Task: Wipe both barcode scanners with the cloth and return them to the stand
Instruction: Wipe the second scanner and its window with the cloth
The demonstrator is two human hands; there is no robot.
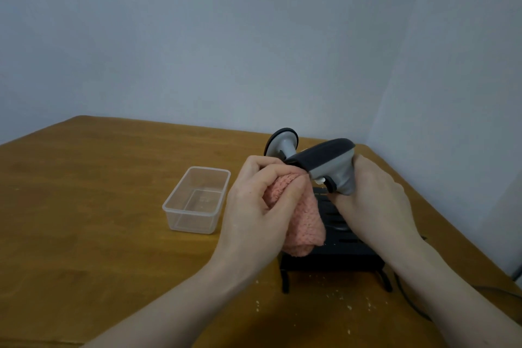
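Above the near black stand (333, 251), our left hand (260, 206) bunches the pink cloth (306, 223) against the scanner (322, 159) nose, its length running leftward from our right hand (372, 195) clamping the handle.

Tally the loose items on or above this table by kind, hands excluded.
Barcode scanners: 2, the held scanner and the second scanner behind it
Pink cloth: 1
Clear plastic container: 1
Black stand: 1
Total: 5
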